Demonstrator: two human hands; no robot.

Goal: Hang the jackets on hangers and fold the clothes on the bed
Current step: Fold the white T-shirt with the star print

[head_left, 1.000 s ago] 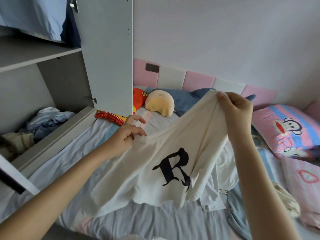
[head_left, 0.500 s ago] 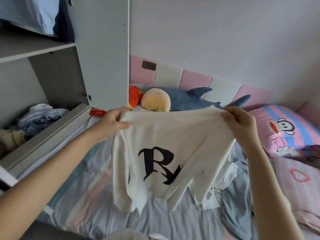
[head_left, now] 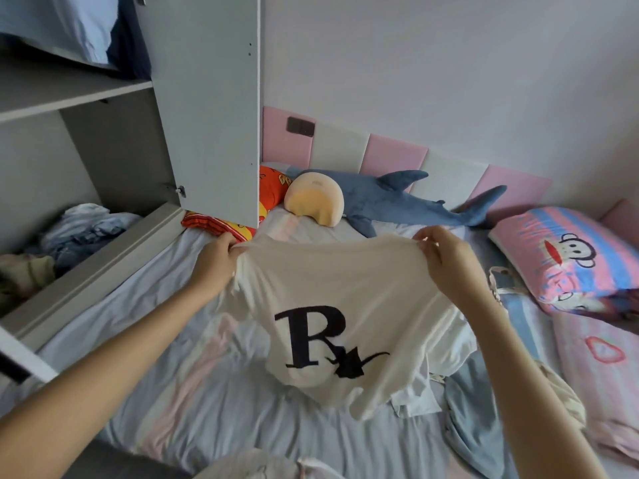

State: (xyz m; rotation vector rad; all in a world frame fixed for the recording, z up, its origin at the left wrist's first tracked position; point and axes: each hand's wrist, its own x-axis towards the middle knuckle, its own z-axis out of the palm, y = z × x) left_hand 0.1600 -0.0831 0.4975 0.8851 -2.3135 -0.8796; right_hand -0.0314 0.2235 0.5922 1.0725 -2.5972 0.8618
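While its fingers curl round a bunched corner of cloth, the left hand [head_left: 216, 262] pinches one end of the upper edge of a cream-white soft knit T-shirt [head_left: 345, 281], and the right hand [head_left: 449, 267] pinches the other end in the same way. The shirt hangs stretched between them above the bed, its upper edge taut and slightly arched. Its front carries a large black serif letter R with a small black shape at the letter's foot. Its lower part droops in loose folds over a heap of white and blue clothes [head_left: 463, 409] lying on the pale blue and pink striped bed sheet [head_left: 179, 382]. Beyond lie a blue plush shark [head_left: 397, 205] and a pink and blue monkey-print pillow [head_left: 567, 257].
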